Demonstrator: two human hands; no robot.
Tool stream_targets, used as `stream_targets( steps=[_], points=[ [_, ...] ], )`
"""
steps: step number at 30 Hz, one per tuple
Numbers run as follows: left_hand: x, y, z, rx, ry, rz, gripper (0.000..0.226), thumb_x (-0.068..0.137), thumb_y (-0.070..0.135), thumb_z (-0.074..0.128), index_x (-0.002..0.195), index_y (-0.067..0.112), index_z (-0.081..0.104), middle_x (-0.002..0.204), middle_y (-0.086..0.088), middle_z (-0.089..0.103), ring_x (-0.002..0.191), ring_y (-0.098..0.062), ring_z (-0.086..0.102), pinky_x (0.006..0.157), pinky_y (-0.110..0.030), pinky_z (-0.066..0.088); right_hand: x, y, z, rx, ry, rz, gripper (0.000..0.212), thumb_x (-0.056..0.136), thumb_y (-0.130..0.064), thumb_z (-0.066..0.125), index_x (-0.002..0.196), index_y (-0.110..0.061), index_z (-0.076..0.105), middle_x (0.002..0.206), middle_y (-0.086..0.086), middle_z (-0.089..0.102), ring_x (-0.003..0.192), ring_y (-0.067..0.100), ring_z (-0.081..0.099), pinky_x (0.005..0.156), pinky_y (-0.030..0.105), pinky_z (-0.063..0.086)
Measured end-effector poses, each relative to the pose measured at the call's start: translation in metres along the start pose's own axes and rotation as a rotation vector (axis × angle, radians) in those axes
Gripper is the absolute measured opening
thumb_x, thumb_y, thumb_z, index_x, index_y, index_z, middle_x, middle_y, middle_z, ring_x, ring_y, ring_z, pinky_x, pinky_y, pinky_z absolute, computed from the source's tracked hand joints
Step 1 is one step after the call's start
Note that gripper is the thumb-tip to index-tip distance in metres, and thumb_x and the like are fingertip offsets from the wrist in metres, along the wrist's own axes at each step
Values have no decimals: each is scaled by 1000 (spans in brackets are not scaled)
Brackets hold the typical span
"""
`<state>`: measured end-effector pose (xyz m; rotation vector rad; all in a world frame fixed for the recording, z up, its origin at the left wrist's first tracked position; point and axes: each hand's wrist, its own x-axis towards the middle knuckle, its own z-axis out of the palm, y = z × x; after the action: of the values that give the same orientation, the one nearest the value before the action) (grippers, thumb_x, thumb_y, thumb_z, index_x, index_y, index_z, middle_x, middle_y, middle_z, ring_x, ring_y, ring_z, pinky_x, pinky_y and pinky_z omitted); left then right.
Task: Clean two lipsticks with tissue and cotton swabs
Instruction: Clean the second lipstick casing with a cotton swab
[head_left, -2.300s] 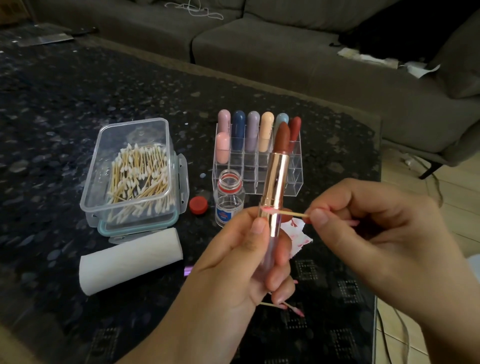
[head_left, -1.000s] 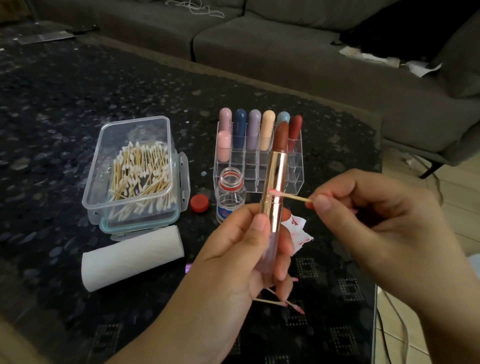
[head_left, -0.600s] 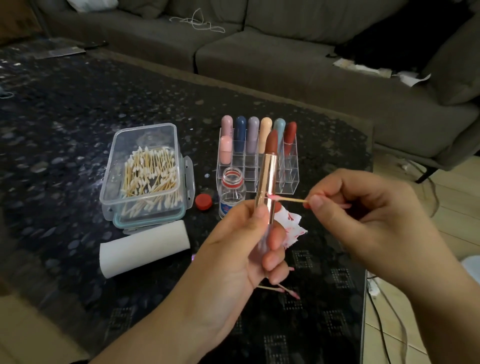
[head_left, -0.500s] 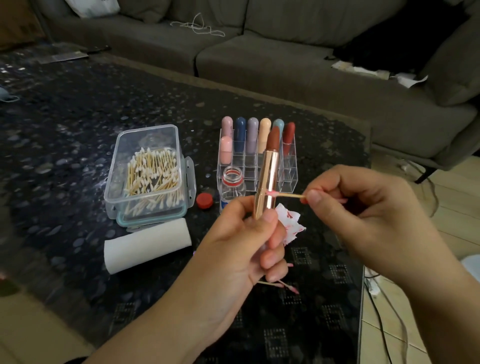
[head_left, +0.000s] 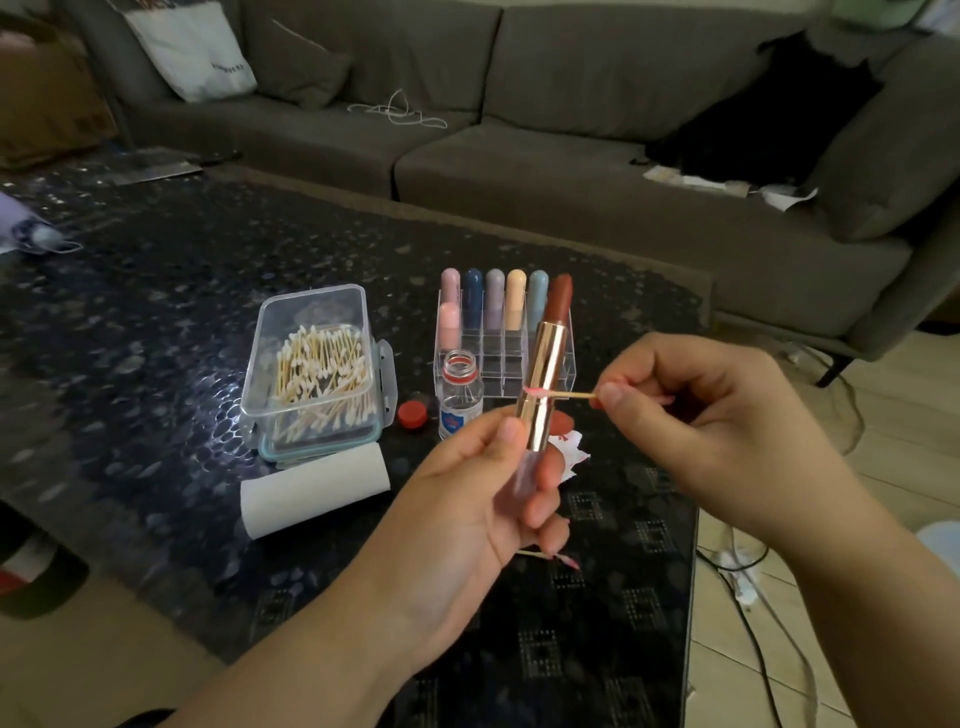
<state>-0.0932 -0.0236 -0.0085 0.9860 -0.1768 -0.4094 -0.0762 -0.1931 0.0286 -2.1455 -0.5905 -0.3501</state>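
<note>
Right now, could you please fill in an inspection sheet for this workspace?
Surface: dark patterned table.
Job's things: lipstick upright in left hand; cotton swab in right hand, tip on gold tube; swab box; tissue roll.
Clutter: open bottle, red cap, stained tissue, used swab, lipstick rack.
Grippers: both gripping.
Cables: floor wires.
Surroundings: grey sofa.

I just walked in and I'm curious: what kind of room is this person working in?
Most likely a home living room: a grey sofa with a cushion stands behind a low dark table, where a clear lipstick organiser stands.
</note>
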Motion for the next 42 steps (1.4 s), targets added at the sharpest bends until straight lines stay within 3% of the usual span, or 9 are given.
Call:
stream_targets(
  steps=[4,6,11,14,21,34,36,40,42],
  points=[
    [-2,1,2,-49,-6,-7,30,89,25,48,105,1,58,61,-2,50,50,-12,39,47,-23,38,-1,-4,-2,11,61,18,11,84,-29,60,76,-23,63,61,-9,56,51,3,50,49,7,38],
    [-3,2,2,-72,-25,-6,29,87,26,48,105,4,54,61,-2,49,50,-12,39,47,-23,39,-1,-5,-5,1,61,7,13,84,-28,59,75,-21,63,60,-3,54,49,4,48,48,9,37],
    [-5,6,4,-139,-58,15,11,85,22,49,77,13,48,60,-3,47,48,-13,38,46,-24,38,-3,-8,-8,-1,1,-45,20,81,-36,52,74,-21,63,59,-3,51,48,4,45,48,9,36],
    [-6,8,3,-177,-96,17,10,86,21,47,81,12,48,60,-4,47,47,-13,39,45,-23,39,-2,-9,-10,35,52,-42,21,81,-37,52,75,-20,63,58,-3,52,48,3,45,48,8,35],
    [-5,8,2,-188,-162,30,33,87,27,41,87,9,68,61,-5,55,46,-12,44,45,-24,42,-3,-16,-9,49,29,-71,17,83,-34,52,78,-23,63,61,-10,54,51,1,48,50,5,36],
    [-5,13,-1,-494,-376,-204,29,97,22,41,101,-1,58,66,-4,54,51,-10,46,50,-22,42,-4,-21,-11,108,9,-115,17,82,-31,54,73,-19,62,56,-3,48,47,1,43,48,7,34],
    [-5,14,0,-515,-407,-234,31,98,22,38,102,-1,57,67,-5,55,51,-10,40,51,-22,41,-4,-23,-10,121,-19,-123,17,81,-31,54,72,-19,62,55,0,47,47,2,42,48,9,34],
    [-6,16,0,-537,-393,-270,32,99,22,35,103,-2,55,69,-6,55,53,-10,30,52,-22,38,-2,-21,-13,81,106,-124,17,83,-30,54,77,-17,64,57,-9,50,48,0,44,49,5,33],
    [-6,16,0,-530,-384,-266,30,99,22,36,102,-2,55,69,-6,55,53,-10,30,51,-22,38,-3,-21,-14,100,83,-132,18,82,-28,55,72,-16,63,55,-1,45,47,1,40,49,7,33]
  ],
)
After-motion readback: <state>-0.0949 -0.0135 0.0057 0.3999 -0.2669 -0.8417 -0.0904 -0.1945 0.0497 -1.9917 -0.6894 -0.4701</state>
